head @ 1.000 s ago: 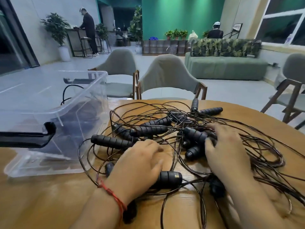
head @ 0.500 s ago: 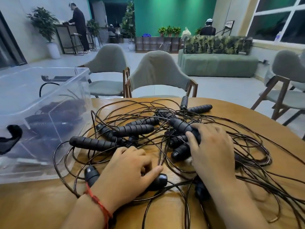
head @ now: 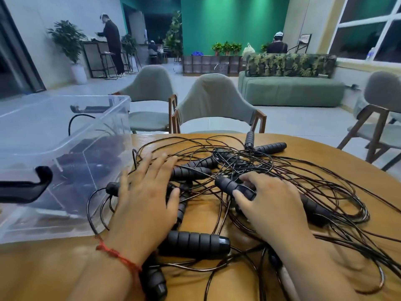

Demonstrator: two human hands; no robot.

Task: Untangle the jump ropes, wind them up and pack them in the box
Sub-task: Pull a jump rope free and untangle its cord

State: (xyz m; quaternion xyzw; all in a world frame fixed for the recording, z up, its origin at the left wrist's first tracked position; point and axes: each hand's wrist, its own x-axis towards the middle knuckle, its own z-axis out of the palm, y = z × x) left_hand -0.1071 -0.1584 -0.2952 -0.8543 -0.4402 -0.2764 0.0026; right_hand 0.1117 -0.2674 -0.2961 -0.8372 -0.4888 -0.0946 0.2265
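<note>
Head view is showing us at the untangling step, with nothing from this pile wound yet. Our left hand [head: 147,198] is hovering flat over the jump ropes [head: 249,159], fingers spread and straight, gripping nothing, though blur is hiding whether it is touching the cords. Our right hand [head: 273,205] is curling fingers and thumb round one ribbed handle [head: 227,183] in the middle of the tangle, which is lying across the wooden table [head: 54,268] just beside the box [head: 65,133]. Next, we judge, we are needing to lift that handle and trace its cord out through the loops without tightening any knot. The clear box is sitting open at our left, and dark bundles [head: 93,148], seen dimly through its wall, are lying inside.
</note>
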